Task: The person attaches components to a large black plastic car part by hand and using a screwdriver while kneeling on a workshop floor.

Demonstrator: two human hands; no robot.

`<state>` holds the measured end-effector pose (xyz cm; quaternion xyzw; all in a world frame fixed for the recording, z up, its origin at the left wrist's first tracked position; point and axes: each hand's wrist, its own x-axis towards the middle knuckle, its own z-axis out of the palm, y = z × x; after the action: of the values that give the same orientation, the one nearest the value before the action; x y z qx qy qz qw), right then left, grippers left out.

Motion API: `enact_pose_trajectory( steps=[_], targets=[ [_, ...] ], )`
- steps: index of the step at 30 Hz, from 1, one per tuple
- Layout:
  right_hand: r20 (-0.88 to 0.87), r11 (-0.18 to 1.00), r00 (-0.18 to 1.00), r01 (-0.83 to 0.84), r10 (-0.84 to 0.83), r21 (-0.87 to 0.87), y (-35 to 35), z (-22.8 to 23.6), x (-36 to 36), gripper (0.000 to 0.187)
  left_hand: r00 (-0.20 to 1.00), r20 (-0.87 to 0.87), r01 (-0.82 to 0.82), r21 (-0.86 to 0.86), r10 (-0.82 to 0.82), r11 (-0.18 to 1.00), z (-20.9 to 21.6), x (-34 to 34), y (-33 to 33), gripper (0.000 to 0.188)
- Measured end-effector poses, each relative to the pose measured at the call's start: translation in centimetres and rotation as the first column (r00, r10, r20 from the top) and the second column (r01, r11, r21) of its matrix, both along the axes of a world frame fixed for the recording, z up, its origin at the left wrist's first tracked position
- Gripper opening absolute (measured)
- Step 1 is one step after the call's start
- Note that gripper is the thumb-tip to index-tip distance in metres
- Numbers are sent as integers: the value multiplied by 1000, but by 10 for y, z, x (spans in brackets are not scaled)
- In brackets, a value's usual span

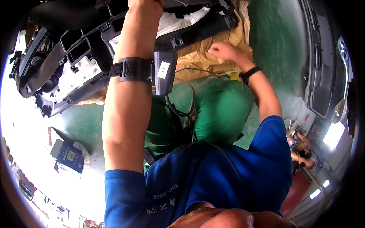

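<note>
My left arm reaches up over a large black plastic car dashboard frame (110, 28), with openings and ribs. At the top edge is my left hand (146, 3), over the frame; its fingers are mostly cut off, so their grip does not show. White lining pieces (184, 19) show within the black frame. Farther right, my right hand (225, 51) hovers above crumpled brown paper (199, 59), apart from the frame. Its fingers are curled in, slightly blurred; anything inside them is hidden.
A black strapped device (165, 73) with a looping cable (190, 110) sits on my left forearm. My green-clad knees (224, 110) are close below. Car bumpers (319, 68) stand at the right, beyond green floor (270, 38). A blue box (69, 156) lies at lower left.
</note>
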<state>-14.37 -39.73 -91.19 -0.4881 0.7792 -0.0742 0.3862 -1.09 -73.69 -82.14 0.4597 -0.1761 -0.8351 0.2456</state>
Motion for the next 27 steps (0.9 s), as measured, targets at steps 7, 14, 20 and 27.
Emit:
enact_pose_trajectory(
  steps=[7,14,20,27],
  targets=[
    [343,797,799,259,-495,546,108,41,103,25,995,-12,99,79,-99,992,-8,-21,15,16],
    [460,760,644,314,-611,570,130,10,119,23,990,-49,135,131,-130,982,-18,-29,18,13],
    [499,789,627,356,-599,500,102,-13,81,23,999,-29,47,153,-43,987,-10,-26,10,10],
    [269,935,896,333,-354,122,42,-6,1,21,994,-103,48,240,-24,969,-3,-48,49,15]
  ],
)
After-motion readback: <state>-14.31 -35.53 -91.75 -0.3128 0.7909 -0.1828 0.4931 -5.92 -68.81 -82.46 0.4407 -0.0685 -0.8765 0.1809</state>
